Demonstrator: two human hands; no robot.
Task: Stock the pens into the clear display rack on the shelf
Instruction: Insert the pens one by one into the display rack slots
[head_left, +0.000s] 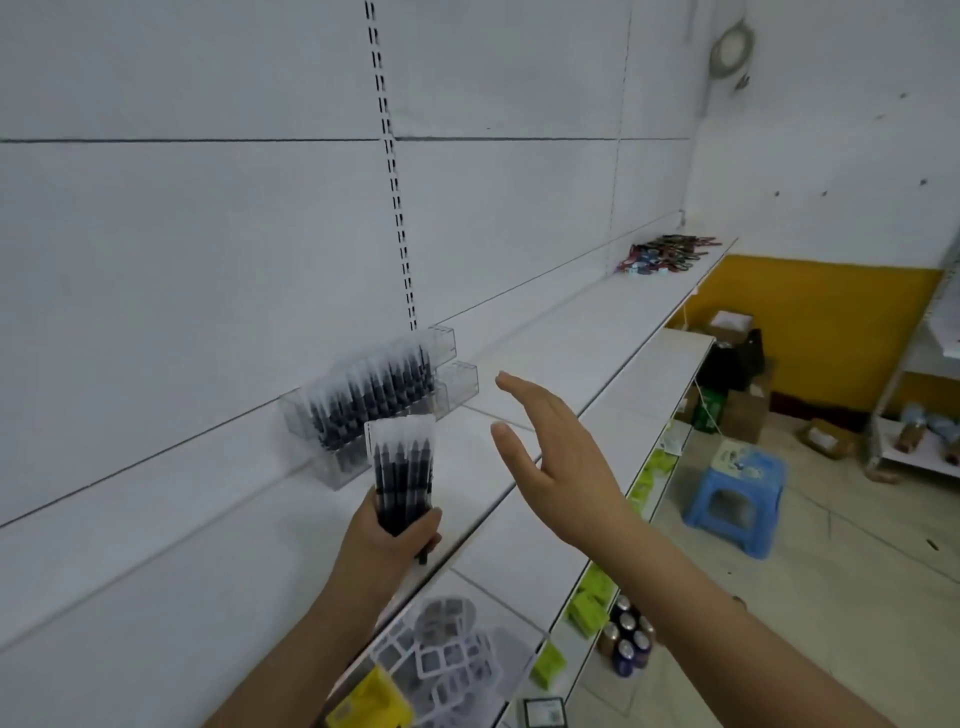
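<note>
A clear display rack (447, 379) stands on the white shelf (208, 530) against the back wall, with several black pens with clear caps (374, 395) upright in its left compartments. Its right compartments hold nothing. My left hand (387, 540) grips a bundle of black pens (402, 467) upright just in front of the rack. To the right of the bundle, my right hand (550, 457) hovers above the shelf with fingers straight and holds nothing.
A lower shelf (545, 545) juts out below, carrying white plastic grid pieces (447, 649) and yellow-green packs (587, 608). Colourful items (670, 252) lie at the shelf's far end. A blue stool (737, 499), cans (626, 639) and cardboard boxes (737, 410) stand on the floor.
</note>
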